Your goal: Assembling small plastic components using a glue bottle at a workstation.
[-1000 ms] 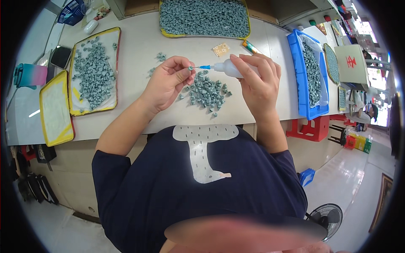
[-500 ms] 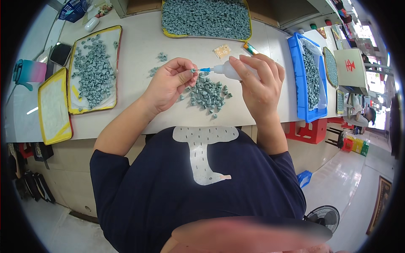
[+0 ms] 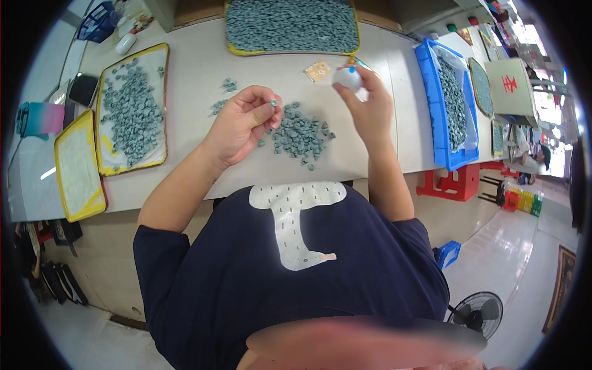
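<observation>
My left hand is closed, pinching a small grey-green piece between thumb and fingertips. Held in my right hand is a white squeeze bottle; its blue tip is turned up and away from me, apart from the left hand. Below and between the hands lies a loose pile of similar grey-green pieces on the white table. Two smaller clusters, an upper one and a lower one, sit beyond my left wrist.
A yellow-rimmed tray full of pieces stands at the back. To the left are a part-filled tray, a bare yellow-edged tray, a phone and a pink-and-teal bottle. A blue bin holds more pieces at right.
The squeeze bottle has moved away from the piece in my left hand and tipped from lying sideways to pointing away. My left hand still pinches the piece, shifted slightly left in view.
</observation>
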A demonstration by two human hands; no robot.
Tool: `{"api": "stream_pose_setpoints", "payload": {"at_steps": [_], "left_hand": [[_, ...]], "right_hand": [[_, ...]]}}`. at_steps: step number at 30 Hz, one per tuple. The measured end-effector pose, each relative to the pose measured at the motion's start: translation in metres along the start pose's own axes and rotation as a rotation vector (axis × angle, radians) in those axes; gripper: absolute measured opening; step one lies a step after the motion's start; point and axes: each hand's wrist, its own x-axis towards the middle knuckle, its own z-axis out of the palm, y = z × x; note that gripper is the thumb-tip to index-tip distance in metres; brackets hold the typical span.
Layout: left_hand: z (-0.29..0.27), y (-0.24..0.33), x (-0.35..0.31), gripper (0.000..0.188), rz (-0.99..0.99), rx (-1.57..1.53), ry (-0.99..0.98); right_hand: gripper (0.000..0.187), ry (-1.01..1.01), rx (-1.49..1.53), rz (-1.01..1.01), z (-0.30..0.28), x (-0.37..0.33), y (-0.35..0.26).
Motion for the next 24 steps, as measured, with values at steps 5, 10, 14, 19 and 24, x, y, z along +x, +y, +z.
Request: {"api": "stream_pose_setpoints", "payload": {"at_steps": [5,10,14,19,24], "left_hand": [[-0.013,0.001,-0.004,0.007,-0.007,0.034,0.022],[-0.025,-0.001,-0.007,0.006,-0.019,0.069,0.053],[-0.023,-0.011,-0.008,0.005,0.01,0.154,0.089],[-0.013,-0.024,-0.009,0.007,-0.026,0.192,0.12],[-0.004,-0.032,-0.003,0.009,-0.074,0.141,0.054]], "right_hand": [[0.042,-0.161,0.167,0.21,0.033,-0.013,0.032],[0.039,-0.197,0.099,0.222,0.036,-0.017,0.029],[0.03,-0.121,-0.138,0.115,-0.005,-0.017,0.047],[0.019,-0.336,-0.554,0.307,-0.038,-0.032,0.073],[0.018,-0.3,-0.621,0.312,-0.046,-0.035,0.091]]}}
